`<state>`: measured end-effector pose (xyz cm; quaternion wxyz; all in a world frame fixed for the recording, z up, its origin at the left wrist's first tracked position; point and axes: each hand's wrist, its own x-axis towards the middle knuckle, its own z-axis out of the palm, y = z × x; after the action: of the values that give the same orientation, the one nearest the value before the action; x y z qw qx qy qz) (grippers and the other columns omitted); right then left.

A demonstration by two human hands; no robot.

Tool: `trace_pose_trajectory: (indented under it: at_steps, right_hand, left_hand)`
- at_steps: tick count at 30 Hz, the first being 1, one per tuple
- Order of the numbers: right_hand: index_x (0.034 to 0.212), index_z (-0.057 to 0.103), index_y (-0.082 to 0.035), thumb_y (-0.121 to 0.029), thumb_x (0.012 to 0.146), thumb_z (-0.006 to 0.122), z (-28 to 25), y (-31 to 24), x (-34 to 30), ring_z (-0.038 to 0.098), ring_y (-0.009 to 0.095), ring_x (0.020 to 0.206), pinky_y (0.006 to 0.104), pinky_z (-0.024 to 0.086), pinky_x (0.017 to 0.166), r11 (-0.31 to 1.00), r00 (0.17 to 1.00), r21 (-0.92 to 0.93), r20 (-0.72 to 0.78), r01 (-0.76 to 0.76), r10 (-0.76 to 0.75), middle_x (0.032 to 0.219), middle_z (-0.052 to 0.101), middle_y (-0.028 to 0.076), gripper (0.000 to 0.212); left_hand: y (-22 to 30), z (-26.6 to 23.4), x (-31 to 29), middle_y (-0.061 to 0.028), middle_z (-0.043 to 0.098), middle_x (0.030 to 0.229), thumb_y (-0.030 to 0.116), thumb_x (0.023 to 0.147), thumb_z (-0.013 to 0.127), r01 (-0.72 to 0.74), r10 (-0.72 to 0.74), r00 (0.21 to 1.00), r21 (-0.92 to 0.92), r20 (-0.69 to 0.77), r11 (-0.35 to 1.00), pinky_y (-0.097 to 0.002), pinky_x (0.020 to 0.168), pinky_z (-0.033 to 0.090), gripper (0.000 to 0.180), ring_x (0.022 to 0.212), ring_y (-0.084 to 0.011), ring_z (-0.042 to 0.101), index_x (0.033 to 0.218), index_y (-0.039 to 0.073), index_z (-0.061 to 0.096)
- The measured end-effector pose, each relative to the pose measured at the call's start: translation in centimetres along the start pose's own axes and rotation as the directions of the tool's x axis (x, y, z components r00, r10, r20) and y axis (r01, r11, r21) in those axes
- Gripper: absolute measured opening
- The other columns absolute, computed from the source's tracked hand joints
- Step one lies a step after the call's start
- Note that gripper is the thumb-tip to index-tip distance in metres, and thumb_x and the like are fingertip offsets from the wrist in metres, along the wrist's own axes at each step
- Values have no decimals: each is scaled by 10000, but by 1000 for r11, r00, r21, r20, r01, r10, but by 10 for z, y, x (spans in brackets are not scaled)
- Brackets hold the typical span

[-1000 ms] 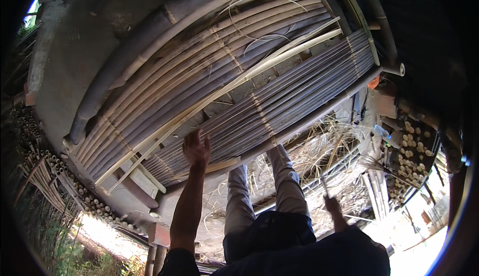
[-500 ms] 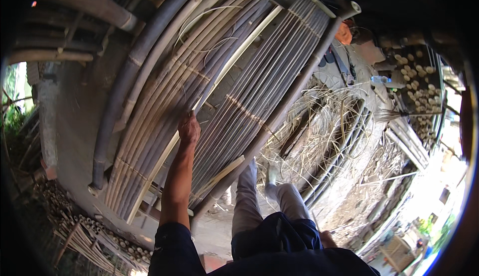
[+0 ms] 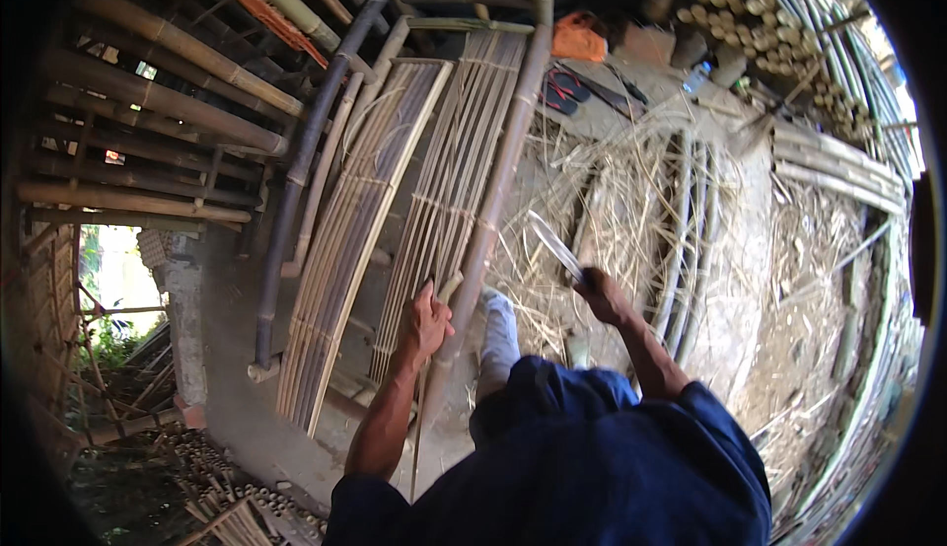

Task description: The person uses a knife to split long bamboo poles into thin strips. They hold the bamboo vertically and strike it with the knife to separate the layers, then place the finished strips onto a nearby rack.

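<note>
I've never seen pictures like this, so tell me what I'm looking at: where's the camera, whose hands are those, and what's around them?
There's no machine here. A wide, edge-bending camera on a person's head looks down at their own bare hands. The right hand grips a knife; the left hand seems to hold a thin strip. Beside it, long bamboo slats lie within a bamboo frame. To the right, pale shavings litter the ground.

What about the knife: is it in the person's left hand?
No, the right hand holds the knife, with the left hand well apart from it.
</note>
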<state>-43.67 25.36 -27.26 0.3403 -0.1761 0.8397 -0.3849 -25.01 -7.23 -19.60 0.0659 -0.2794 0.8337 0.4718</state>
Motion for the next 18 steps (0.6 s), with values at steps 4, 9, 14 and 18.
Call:
trace_pose_trajectory:
  at_steps: [4,9,14,18]
  right_hand:
    - [1066,583,13,-533,988,471,-31,-75,-62,629,435,980,503,489,858,984,988,-97,-26,150,-153,1019,637,290,562]
    - [1076,599,-15,-596,994,403,-42,-89,-132,677,414,850,495,540,751,877,915,-300,-30,375,-402,910,671,231,618]
    - [1023,592,-11,-589,968,470,-52,-73,-176,674,418,811,491,539,700,854,872,-273,-88,444,-481,887,668,222,594]
    - [940,592,-17,-575,957,499,-66,-65,-173,664,414,736,488,530,632,841,829,-325,-223,432,-512,819,660,214,566]
  left_hand:
    - [83,53,-54,22,525,590,149,948,566,6,0,1000,-367,17,930,-238,380,384,408,423,-57,445,1342,43,564]
    - [156,100,-89,32,524,623,283,943,664,7,44,993,-428,109,904,-216,348,318,483,417,-35,415,1351,40,577]
    - [183,139,-105,71,465,661,396,934,694,-147,159,987,-336,10,930,-211,409,330,611,477,-4,370,1418,66,522]
    - [184,151,-103,1,655,875,233,966,677,-408,408,911,-281,-62,869,-219,625,462,507,712,-36,537,1360,-56,541]
